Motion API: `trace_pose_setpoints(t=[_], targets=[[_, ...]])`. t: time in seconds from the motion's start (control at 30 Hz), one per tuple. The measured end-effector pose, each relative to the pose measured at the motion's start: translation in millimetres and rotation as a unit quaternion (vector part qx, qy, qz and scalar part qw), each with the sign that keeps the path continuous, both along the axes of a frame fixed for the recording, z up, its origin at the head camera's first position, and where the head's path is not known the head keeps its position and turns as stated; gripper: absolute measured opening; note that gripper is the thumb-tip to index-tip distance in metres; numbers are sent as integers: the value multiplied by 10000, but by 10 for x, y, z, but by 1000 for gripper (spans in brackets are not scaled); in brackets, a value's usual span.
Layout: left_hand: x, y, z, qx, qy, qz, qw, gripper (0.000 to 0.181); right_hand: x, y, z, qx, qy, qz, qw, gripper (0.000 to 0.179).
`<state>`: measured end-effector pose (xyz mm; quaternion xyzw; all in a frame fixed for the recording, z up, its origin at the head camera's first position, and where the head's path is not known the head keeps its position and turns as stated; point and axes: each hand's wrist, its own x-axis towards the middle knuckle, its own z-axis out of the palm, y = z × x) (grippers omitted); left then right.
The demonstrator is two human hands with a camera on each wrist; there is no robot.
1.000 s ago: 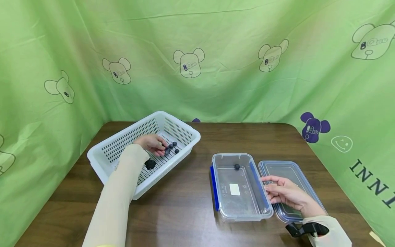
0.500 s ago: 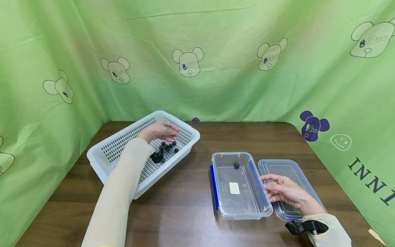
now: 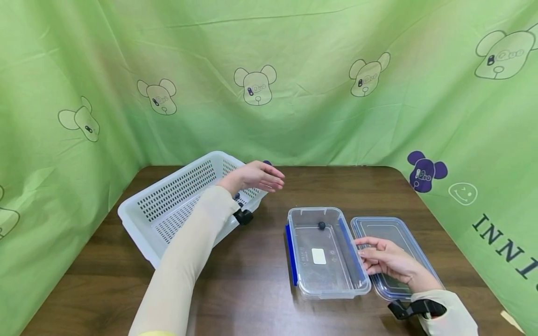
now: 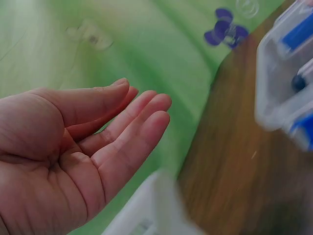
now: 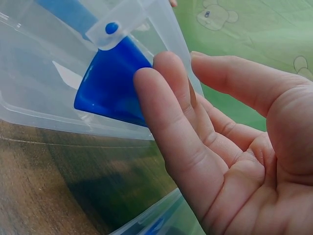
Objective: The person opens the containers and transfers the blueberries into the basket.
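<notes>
My left hand [image 3: 254,177] is over the right end of a white perforated basket [image 3: 161,200], fingers nearly straight. In the left wrist view its thumb overlaps the index finger; I cannot tell whether something is pinched behind it. Dark blue berries [image 3: 237,196] in the basket are mostly hidden by that arm. A clear plastic food container [image 3: 311,284] stands without its lid and has one dark blue berry [image 3: 321,226] inside. My right hand [image 3: 391,263] has relaxed fingers at the container's right side, right by a blue latch [image 5: 115,81] in the right wrist view.
The clear lid [image 3: 384,226] lies right of the container, partly under my right hand. A brown wooden table [image 3: 235,289] carries everything. Behind it hangs a green curtain [image 3: 311,130] with bear drawings.
My left hand has risen from the berries and moved right, out to the basket's right rim. The right hand and the container have stayed in place.
</notes>
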<state>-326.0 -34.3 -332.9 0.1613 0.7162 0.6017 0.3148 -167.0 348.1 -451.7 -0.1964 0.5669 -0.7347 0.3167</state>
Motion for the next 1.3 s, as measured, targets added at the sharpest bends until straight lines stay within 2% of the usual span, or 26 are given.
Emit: trace_pose_setpoints(t=[0.1, 0.23, 0.47, 0.6, 0.7, 0.83, 0.9, 0.93, 1.0, 1.1, 1.17, 1.3], targets=[[76, 208, -40, 100, -81, -335, 9994, 37, 0, -2, 4, 5, -12, 30, 10000, 40], [184, 487, -132, 4, -37, -765, 9971, 37, -5, -3, 8, -25, -19, 82, 10000, 41], [339, 873, -351, -673, 254, -1046, 9919, 32, -14, -10, 9, -18, 25, 68, 10000, 40], [415, 1032, -468, -1193, 522, -1202, 9842, 36, -16, -4, 5, -42, 13, 96, 9999, 41], [460, 1135, -543, -1621, 590, -1156, 9782, 39, -19, 2, -4, -76, 13, 123, 9999, 41], [513, 1243, -623, -2285, 863, -1123, 9632, 21, -22, 2, -15, -97, 18, 134, 9999, 42], [546, 1284, -654, -2468, 1034, -1166, 9565, 6, -21, 0, -17, -93, 20, 136, 9999, 43], [563, 1306, -666, -2500, 1060, -1189, 9550, 7, -22, -1, -18, -91, 22, 136, 9999, 43], [594, 1346, -686, -2434, 987, -1168, 9578, 11, -23, -2, -19, -88, 25, 139, 9999, 43], [627, 1397, -702, -2229, 761, -1116, 9654, 7, -30, -4, -21, -92, 27, 155, 9998, 43], [641, 1424, -712, -2108, 640, -1077, 9695, 13, -33, -5, -23, -100, 29, 164, 9998, 44], [655, 1479, -740, -2056, 608, -1049, 9711, 12, -34, -8, -30, -116, 31, 187, 9998, 45]])
